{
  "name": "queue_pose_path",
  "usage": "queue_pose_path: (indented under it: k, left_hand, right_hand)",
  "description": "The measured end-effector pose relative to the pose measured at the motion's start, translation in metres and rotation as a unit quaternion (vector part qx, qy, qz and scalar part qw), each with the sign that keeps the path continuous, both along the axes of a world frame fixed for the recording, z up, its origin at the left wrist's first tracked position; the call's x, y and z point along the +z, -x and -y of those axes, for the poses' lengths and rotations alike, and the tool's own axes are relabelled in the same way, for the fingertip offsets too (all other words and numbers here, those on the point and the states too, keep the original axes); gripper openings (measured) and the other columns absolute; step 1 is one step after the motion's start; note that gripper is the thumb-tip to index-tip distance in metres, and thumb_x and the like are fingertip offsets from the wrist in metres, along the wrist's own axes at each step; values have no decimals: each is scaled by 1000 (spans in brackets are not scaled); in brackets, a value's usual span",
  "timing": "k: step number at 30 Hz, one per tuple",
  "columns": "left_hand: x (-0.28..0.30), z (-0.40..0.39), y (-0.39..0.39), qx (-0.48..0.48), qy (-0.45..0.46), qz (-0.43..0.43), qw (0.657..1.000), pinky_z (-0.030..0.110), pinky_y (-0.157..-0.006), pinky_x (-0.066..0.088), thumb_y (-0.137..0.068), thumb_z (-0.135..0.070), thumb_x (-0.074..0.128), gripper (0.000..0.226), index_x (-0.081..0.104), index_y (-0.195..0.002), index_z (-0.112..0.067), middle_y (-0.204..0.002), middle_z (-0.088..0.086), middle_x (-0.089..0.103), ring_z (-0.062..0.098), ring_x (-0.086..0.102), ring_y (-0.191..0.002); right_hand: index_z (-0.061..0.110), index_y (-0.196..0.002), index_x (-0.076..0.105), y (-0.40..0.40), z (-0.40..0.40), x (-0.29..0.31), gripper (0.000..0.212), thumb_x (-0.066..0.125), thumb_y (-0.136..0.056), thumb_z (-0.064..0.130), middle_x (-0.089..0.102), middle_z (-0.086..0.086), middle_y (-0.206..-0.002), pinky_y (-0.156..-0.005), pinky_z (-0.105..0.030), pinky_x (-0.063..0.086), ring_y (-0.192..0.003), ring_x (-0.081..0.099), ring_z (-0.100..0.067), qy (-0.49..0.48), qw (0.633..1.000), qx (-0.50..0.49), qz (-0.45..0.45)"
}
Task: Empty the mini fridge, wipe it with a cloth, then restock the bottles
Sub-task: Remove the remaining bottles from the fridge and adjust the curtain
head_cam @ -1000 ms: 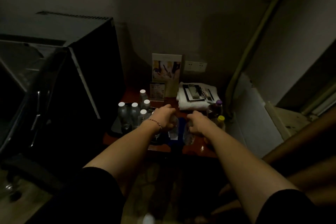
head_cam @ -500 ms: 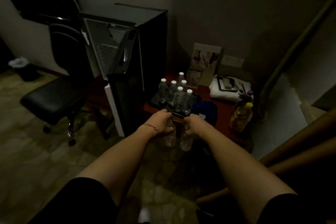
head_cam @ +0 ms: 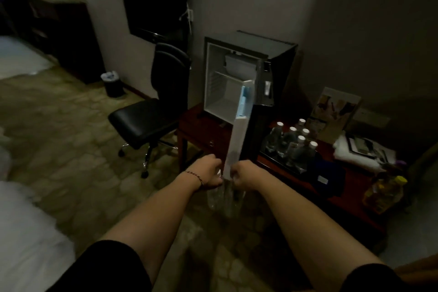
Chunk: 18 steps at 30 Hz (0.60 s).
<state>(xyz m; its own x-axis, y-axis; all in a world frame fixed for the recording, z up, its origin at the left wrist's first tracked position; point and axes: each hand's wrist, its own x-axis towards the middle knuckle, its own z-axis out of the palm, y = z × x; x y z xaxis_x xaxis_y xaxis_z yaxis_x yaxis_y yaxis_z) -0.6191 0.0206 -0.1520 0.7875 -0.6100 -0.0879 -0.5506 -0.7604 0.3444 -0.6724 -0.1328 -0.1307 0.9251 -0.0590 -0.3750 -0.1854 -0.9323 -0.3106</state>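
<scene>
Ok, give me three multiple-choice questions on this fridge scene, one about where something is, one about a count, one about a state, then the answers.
1. Where is the tray of bottles?
A. on the red table right of the fridge
B. on the chair seat
C. inside the fridge

2. How many white caps show on the tray?
A. two
B. six
C. ten

3. How is the fridge door?
A. closed
C. taken off
B. open

Answers: 1 A, the bottles stand on the red table beside the fridge. 2 B, six caps can be counted. 3 B, the door swings out and the white interior shows, while the left hand and right hand each hold a clear bottle in front.
</scene>
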Motion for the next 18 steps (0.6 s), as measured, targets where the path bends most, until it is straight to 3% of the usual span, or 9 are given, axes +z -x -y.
queue_pose_path:
  k: [3,7,15,18]
  left_hand:
    - [9,-55,-26,30,4,7,1000,31,-83,47,-83,-35,68,40,59,-118,-17,-117,3,51,21,54,-102]
    - [12,-119,-69,47,6,14,999,30,-83,48,-81,-36,68,40,60,-116,-18,-115,2,50,21,53,-102]
    - [-3,-195,-161,79,19,17,997,33,-84,51,-79,-37,67,35,62,-110,-23,-107,-2,49,18,54,-99]
    - [-13,-215,-203,89,24,8,996,30,-77,51,-81,-33,67,34,61,-112,-21,-105,-3,46,19,54,-95]
  right_hand:
    - [21,-114,65,-24,-46,3,23,63,-92,16,60,-1,-111,-88,-38,57,-97,62,-20,33,999,35,4]
    - [25,-119,63,-62,-93,10,29,63,-91,19,57,2,-112,-80,-36,59,-90,62,-17,25,999,45,12]
    - [25,-127,60,-150,-155,7,35,63,-93,19,46,0,-125,-79,-31,54,-97,55,-19,33,995,79,49]
    - [23,-127,60,-195,-167,0,34,62,-93,19,47,-2,-126,-84,-33,55,-101,55,-22,39,994,93,36]
